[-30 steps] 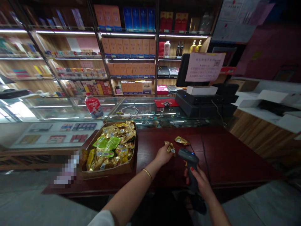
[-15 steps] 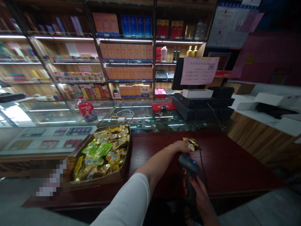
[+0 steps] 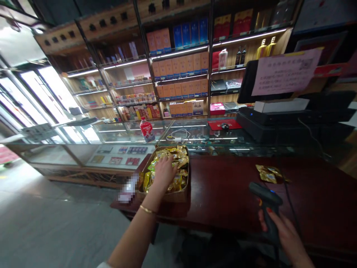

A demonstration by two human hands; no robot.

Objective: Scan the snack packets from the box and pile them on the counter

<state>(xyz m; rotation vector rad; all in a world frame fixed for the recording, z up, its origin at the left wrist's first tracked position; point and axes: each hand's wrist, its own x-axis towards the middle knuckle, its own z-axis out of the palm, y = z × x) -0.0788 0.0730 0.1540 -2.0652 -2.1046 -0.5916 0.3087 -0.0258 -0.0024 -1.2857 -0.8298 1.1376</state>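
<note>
My left hand (image 3: 165, 172) is over an open cardboard box (image 3: 178, 196), its fingers spread on the packets inside. The box is filled with small gold foil snack packets (image 3: 181, 150), and a bit of a green packet (image 3: 152, 166) shows beside the hand. My right hand (image 3: 284, 230) is wrapped around the handle of a dark barcode scanner (image 3: 264, 193) with a small blue light. Beyond the scanner, a few gold packets (image 3: 269, 174) lie on the dark red tabletop (image 3: 220, 190).
A black cable (image 3: 288, 201) runs over the tabletop at the right. Behind stand a glass counter (image 3: 125, 130), a red-labelled bottle (image 3: 146, 129), a white charging cable (image 3: 178, 134), a computer mouse (image 3: 224, 126) and a monitor with a pink sheet (image 3: 286, 72).
My left hand has let go of the gold packets on the tabletop and moved left to the box. The view has turned left. My right hand still holds the scanner.
</note>
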